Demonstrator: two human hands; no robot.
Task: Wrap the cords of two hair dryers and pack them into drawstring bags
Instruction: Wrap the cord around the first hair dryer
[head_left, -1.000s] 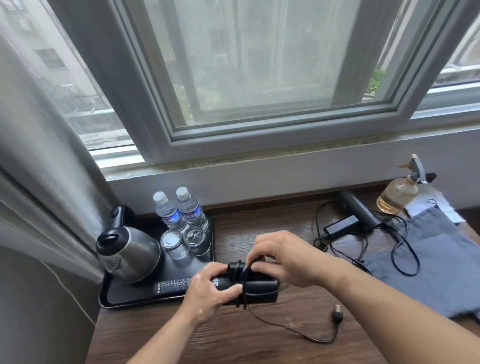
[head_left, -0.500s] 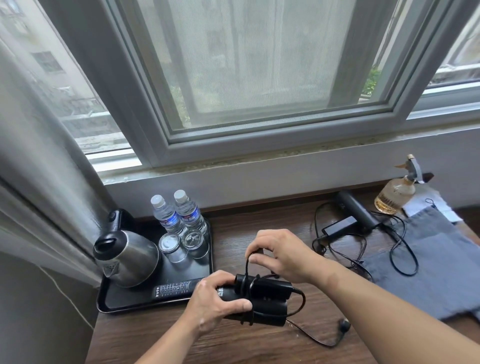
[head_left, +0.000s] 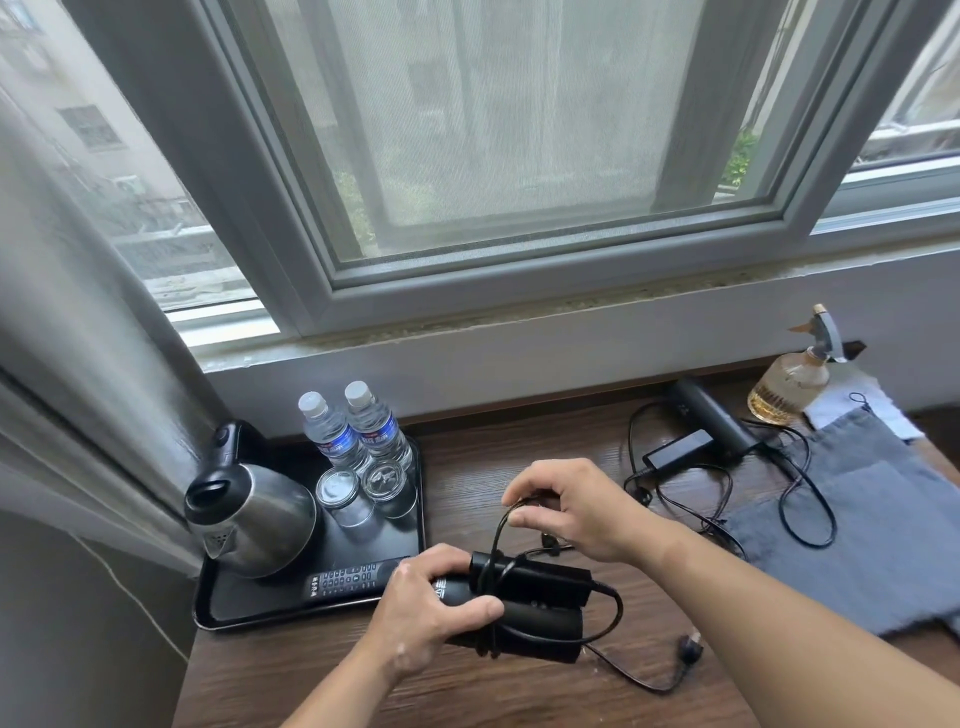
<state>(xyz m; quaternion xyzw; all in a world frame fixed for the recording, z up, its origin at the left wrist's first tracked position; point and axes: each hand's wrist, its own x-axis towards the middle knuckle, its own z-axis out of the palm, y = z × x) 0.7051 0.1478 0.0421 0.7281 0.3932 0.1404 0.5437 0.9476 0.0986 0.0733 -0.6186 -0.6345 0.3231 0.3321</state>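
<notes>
Black and folded, the hair dryer (head_left: 524, 613) lies crosswise over the desk (head_left: 519, 457), its left end gripped by the left hand (head_left: 431, 618), while the right hand (head_left: 576, 509) pinches the cord (head_left: 497, 531) loop just above it.

Soft, even daylight enters through the window (head_left: 519, 130), leaving the wooden surface (head_left: 519, 467) dimmer, with faint shadows. The kettle (head_left: 254, 519) carries pale highlights. Wide-angle distortion bends the frame edges; focus is mostly sharp.
</notes>
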